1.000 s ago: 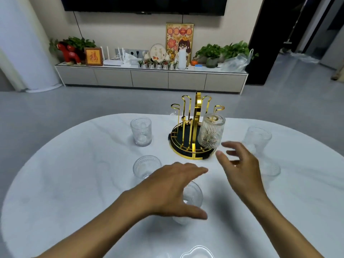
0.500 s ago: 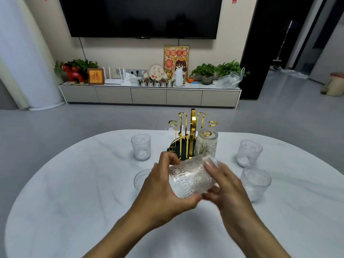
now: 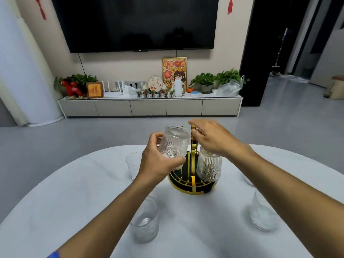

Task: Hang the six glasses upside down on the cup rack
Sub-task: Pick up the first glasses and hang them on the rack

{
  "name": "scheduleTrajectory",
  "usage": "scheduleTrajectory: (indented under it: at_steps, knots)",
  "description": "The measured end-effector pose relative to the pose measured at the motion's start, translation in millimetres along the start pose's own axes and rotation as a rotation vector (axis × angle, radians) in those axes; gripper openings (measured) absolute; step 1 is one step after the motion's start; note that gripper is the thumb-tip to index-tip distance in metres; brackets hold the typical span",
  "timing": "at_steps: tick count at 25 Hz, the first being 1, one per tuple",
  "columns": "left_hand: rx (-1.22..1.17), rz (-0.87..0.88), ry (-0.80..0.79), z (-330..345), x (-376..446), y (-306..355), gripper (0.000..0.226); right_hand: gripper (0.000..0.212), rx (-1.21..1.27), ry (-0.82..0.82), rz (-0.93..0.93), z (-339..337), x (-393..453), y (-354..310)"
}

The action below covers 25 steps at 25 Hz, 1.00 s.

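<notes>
Over the rack (image 3: 192, 183), the left hand (image 3: 158, 161) now grips a glass (image 3: 174, 146) inverted, base up, beside the gold centre post. A sec ago it sat mouth-up on the tabletop (image 3: 74, 192), then got turned w/ both hands. Right hand (image 3: 212, 138) is off it, fingers loosely bent at the post top. One hung glass (image 3: 209, 167) is on the right; four wait, so this would be no. 2.

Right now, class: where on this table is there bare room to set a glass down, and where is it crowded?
Bare: the broad left part of the white table, and the near middle between the near-left glass and near-right glass. Crowded: around the cup rack, where both hands and the hung glass cluster.
</notes>
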State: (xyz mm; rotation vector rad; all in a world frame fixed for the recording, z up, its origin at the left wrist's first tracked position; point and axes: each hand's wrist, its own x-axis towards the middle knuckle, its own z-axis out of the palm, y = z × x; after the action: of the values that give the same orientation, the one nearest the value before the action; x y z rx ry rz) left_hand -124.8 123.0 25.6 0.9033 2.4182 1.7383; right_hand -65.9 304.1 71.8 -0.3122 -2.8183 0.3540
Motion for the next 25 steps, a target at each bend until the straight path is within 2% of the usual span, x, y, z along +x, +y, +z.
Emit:
scheduleTrajectory:
  at_steps: [4,7,14,19,25]
  knots:
    - [-0.131,0.014,0.056,1.1,13.8,-17.7,0.084,0.038,-0.003,0.065,-0.038,21.0,3.0,15.7]
    - [-0.149,0.038,0.022,-0.5,15.2,-21.4,0.087,0.048,0.011,0.076,-0.048,23.1,5.0,20.5]
    - [0.039,-0.032,-0.070,24.8,18.0,-28.4,0.089,0.054,-0.070,0.061,-0.069,14.1,6.1,23.9]
    - [0.132,-0.107,-0.138,33.0,11.3,-46.8,0.085,0.060,-0.227,0.049,-0.106,9.7,5.6,23.7]
    - [0.187,-0.114,-0.221,33.2,12.8,-55.1,0.084,0.060,-0.208,0.059,-0.104,14.7,3.8,20.9]
